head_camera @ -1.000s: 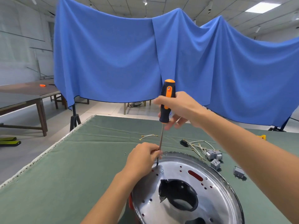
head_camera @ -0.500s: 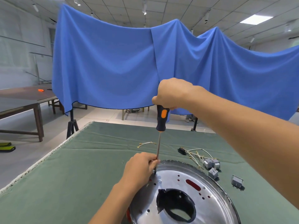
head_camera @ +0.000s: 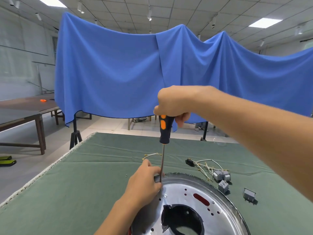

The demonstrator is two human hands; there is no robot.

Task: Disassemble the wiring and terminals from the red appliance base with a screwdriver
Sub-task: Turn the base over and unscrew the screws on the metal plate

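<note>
Lying on wrinkled green cloth-covered table (head_camera: 84,180): round shiny metal appliance base (head_camera: 189,197), perforated, with dark central opening. Right hand (head_camera: 174,104) wraps top of black-and-orange-handled screwdriver (head_camera: 165,129), shaft upright. Left hand (head_camera: 144,182) pinches thin steel shaft at base's far rim. Loose white wires with brass terminals (head_camera: 206,165) and grey plastic blocks (head_camera: 221,175) beside base.

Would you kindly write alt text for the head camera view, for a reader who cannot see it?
A person's right hand grips the top of an upright orange-and-black screwdriver, while the left hand steadies its shaft at the rim of a shiny metal appliance base on a green-covered table. Removed wires and grey terminal blocks lie to the right.
</note>
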